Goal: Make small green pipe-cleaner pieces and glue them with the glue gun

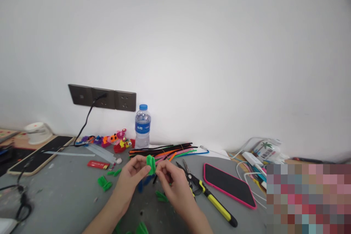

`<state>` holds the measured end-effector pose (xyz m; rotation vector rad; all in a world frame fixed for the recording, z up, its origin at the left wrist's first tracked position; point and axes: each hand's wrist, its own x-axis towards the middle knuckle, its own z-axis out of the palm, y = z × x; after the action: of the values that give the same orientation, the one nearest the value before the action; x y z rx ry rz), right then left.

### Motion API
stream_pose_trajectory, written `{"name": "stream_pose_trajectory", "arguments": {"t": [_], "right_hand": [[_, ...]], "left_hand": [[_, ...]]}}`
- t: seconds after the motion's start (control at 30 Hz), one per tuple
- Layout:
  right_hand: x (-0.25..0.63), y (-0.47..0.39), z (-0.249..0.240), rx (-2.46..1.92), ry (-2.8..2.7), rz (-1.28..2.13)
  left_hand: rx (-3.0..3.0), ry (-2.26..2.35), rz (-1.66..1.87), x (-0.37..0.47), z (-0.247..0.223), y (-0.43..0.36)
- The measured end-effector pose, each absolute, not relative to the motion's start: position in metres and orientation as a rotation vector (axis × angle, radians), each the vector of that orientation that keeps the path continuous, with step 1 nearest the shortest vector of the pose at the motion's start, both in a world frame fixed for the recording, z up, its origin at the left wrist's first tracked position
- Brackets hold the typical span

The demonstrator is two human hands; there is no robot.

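Between the thumb and fingers of my left hand (133, 172) is a folded green pipe cleaner (150, 164), held upright above the table. My right hand (172, 179) is closed in a pinch right beside its right edge; whatever lies between those fingertips is hidden. Other folded green pipe cleaner pieces (104, 183) lie on the grey table mat (74, 193), to the left, under my right hand and at the bottom edge. Blue pieces (140, 186) show below my hands, partly covered.
Yellow-and-black pliers (219, 206) and a pink-cased phone (229, 185) lie at right. Behind are a pipe cleaner bundle (161, 151), a water bottle (143, 126) and colourful pipe cleaner figures (115, 139). A red lighter (98, 164), another phone (41, 153) and cables are left.
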<state>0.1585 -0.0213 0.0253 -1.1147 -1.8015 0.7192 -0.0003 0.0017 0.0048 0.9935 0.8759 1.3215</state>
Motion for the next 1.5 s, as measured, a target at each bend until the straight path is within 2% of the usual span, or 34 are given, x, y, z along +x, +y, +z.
{"name": "stream_pose_trajectory", "arguments": {"t": [1.5], "right_hand": [[0.1597,-0.0212,0.0246,-1.098,-1.803,0.723]], "left_hand": [[0.988,0.921,1.338,0.0018,0.0107,0.0008]]}}
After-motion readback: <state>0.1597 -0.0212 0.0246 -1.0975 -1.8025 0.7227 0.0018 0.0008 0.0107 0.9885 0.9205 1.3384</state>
